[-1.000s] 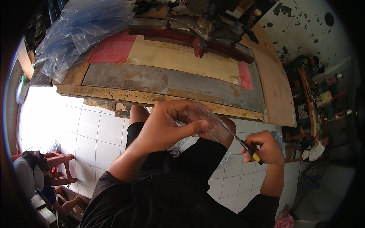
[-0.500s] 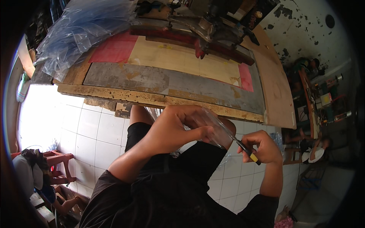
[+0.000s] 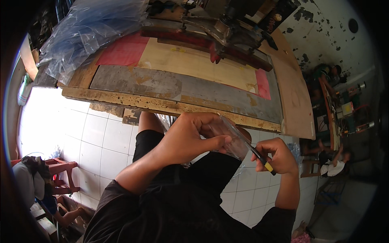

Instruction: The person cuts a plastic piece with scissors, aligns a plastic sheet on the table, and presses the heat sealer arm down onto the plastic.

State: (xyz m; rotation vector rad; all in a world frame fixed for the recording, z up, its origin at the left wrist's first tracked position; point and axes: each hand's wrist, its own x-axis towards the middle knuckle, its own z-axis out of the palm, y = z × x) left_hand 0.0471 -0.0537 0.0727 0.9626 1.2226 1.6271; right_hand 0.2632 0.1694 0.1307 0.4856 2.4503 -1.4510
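My left hand [image 3: 184, 135] is closed on a piece of clear plastic film [image 3: 231, 135], its thumb pressed on the film over my lap. My right hand [image 3: 275, 156] has its fingers wrapped round a slim black-and-yellow tool [image 3: 266, 163], whose exact kind I cannot make out. The tool slants up to the left, and its thin far end lies along the right edge of the film. Whether it touches the film is hard to tell. More shiny clear plastic [image 3: 166, 120] shows between my left hand and my thigh, partly hidden by the hand.
Just beyond my hands runs the worktable's wooden edge [image 3: 162, 104]. A dark press-like machine with a red bar [image 3: 210, 45] stands over the yellow sheet. Clear plastic sheets [image 3: 89, 36] are piled at the back left. A red stool [image 3: 63, 176] and other people sit at both sides.
My right hand and the tool have shifted slightly up and to the left along the film's edge. My left thumb has moved slightly to the right, still gripping the film.
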